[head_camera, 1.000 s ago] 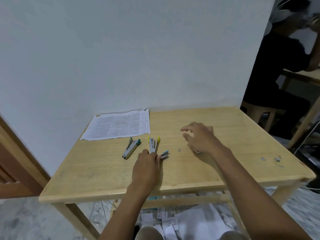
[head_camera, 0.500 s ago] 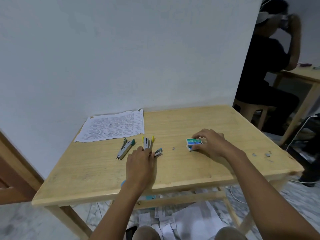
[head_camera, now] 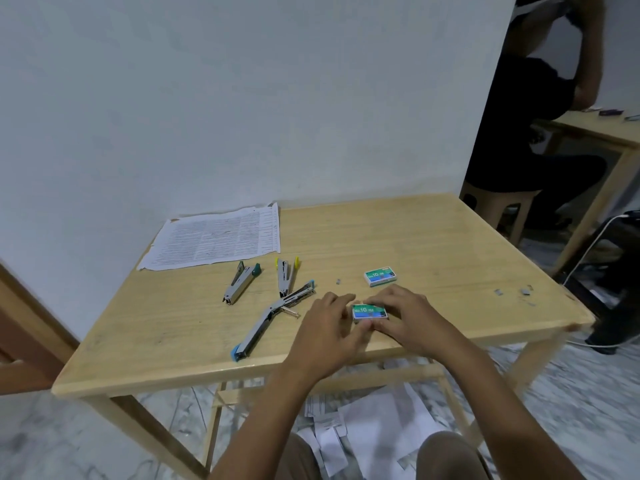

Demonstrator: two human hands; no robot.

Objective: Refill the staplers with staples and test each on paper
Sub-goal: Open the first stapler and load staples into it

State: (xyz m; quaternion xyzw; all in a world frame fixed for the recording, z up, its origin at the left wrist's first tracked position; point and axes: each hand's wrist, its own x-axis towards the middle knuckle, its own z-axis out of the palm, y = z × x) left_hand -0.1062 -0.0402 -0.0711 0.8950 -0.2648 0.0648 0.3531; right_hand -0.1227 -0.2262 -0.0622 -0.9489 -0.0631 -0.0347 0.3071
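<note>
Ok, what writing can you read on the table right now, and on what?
"No.10": near staple box, pinched by the left hand and right hand.
"No.10": far staple box, lying on the table.
Smaller print on both boxes: too blurred to read.
Printed sheet by the wall: text too small to read.

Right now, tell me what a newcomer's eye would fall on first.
The left hand and right hand grip a green staple box near the front edge of the table, a second box just beyond it. Left of them lie three opened staplers, with printed paper at the far corner by the wall.
</note>
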